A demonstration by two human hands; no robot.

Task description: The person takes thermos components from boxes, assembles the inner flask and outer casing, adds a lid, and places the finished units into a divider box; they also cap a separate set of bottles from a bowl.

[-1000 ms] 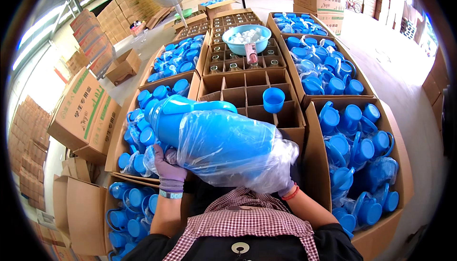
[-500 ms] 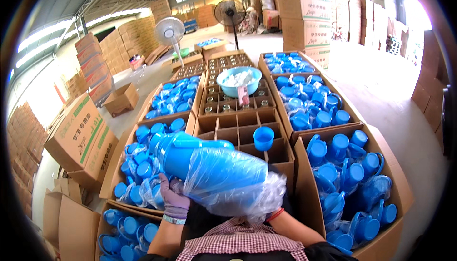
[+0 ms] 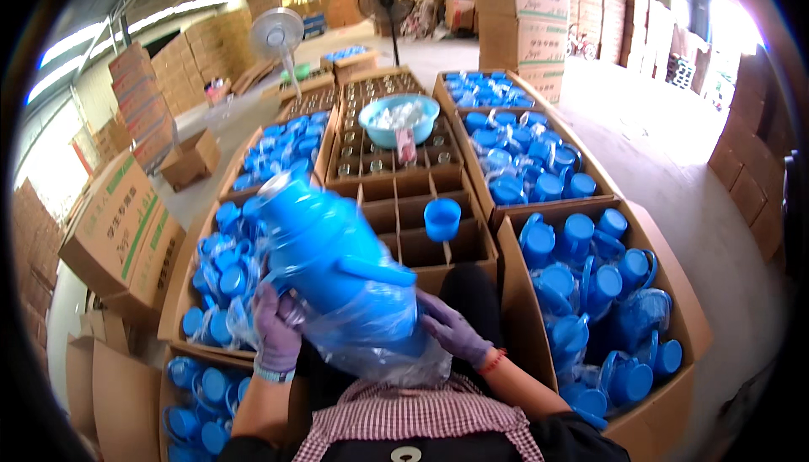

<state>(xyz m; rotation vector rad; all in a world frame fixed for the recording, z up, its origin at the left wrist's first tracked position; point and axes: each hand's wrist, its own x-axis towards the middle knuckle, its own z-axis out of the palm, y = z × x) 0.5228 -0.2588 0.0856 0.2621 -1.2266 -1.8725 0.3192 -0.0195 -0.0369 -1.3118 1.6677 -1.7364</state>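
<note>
Before me a blue thermos flask (image 3: 324, 251) leans with its silvery mouth up to the left. A clear plastic bag (image 3: 371, 327) covers its lower part and bunches near my apron. At the flask's left side, my gloved left hand (image 3: 276, 327) is closed on the bag's gathered edge, against the flask. My gloved right hand (image 3: 453, 327) presses its fingers to the bagged right side, so both hands support the flask. Just beyond, a blue cup (image 3: 442, 219) stands on the dividers of an open carton (image 3: 396, 209).
Cartons of blue flasks flank me, one at right (image 3: 624, 319) and another at left (image 3: 223, 268). A light-blue basin (image 3: 400, 129) of white pieces sits on a divided carton. Two fans (image 3: 278, 32) and stacked boxes (image 3: 522, 28) stand farther back.
The flask has swung from lying nearly level to a steeper tilt, mouth up. The bag sits lower on it. My right hand has come from behind the bag to its right side.
</note>
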